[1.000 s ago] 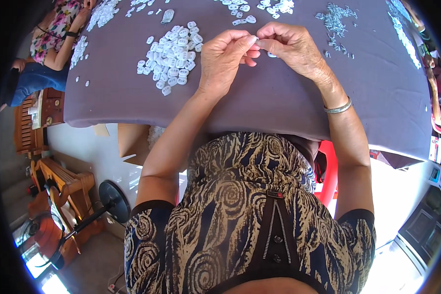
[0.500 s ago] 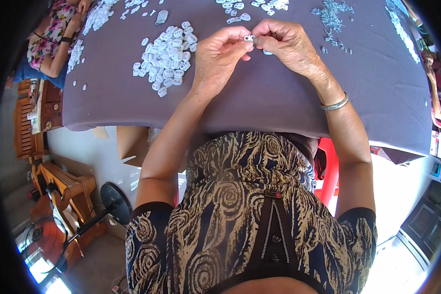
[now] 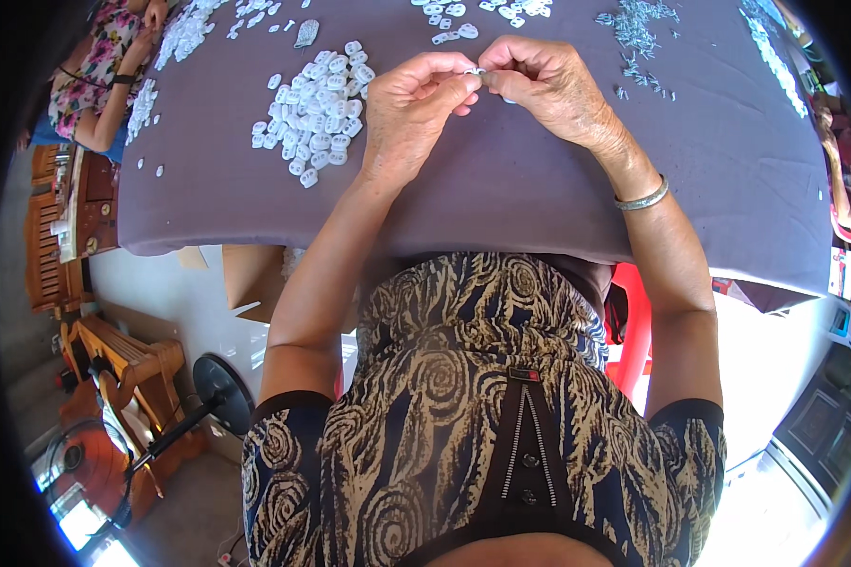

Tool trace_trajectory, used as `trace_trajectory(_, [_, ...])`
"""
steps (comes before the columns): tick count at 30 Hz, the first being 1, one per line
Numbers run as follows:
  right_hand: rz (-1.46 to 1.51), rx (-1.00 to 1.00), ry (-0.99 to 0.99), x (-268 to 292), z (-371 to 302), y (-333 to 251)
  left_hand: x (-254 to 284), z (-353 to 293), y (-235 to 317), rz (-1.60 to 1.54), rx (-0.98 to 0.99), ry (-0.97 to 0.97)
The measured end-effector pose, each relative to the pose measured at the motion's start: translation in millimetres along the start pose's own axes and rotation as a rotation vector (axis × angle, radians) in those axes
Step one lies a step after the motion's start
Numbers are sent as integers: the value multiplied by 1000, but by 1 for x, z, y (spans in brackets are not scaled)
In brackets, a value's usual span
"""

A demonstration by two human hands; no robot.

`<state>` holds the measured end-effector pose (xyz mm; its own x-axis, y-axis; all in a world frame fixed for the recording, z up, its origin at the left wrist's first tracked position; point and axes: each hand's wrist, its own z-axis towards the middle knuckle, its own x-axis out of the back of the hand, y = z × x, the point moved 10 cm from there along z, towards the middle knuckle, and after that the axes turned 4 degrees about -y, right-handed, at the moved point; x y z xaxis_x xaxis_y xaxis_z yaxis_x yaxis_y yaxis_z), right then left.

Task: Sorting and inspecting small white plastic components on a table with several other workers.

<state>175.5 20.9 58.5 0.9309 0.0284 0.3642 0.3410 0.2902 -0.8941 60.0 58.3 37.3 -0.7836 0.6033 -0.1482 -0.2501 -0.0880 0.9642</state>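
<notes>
My left hand (image 3: 408, 118) and my right hand (image 3: 550, 94) meet above the far part of the cloth-covered table, fingertips pinched together. Between them is a small white plastic piece (image 3: 477, 71), mostly covered by thumbs and fingers. Both hands grip it. Another white bit (image 3: 509, 101) peeks out below my right fingers; whether it is held or lies on the cloth I cannot tell. Left of my left hand spreads a pile of small white oval plastic pieces with openings (image 3: 314, 115). Beyond my right hand lies a scatter of small silvery metal pins or screws (image 3: 638, 38).
Several more white plastic parts (image 3: 454, 34) lie past my hands, near a silvery oval object (image 3: 306, 34). White heaps (image 3: 187, 36) sit at the far left, beside another person's arm (image 3: 113, 113). A purple-grey tablecloth (image 3: 501, 203) hangs over the near edge. A standing fan (image 3: 90, 463) is at lower left.
The white piece has sunk deeper between my fingertips, so less of it shows. Both hands stay pinched together; the whole view has shifted slightly.
</notes>
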Motion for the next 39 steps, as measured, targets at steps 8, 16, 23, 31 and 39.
trace_trajectory(8, [73,0,-1,0,-2,6,-5,0,-1,-22,-32,-28])
trace_trajectory(16, [16,20,52,1,-1,5,4,1,-3,-7,11,-17])
trace_trajectory(23, [-225,35,255,66,-12,1,4,0,3,-4,-46,22])
trace_trajectory(31, [-678,-302,271,143,-82,37,5,2,2,48,-34,27])
trace_trajectory(39, [-705,-387,248,138,-79,52,2,0,0,65,-39,25])
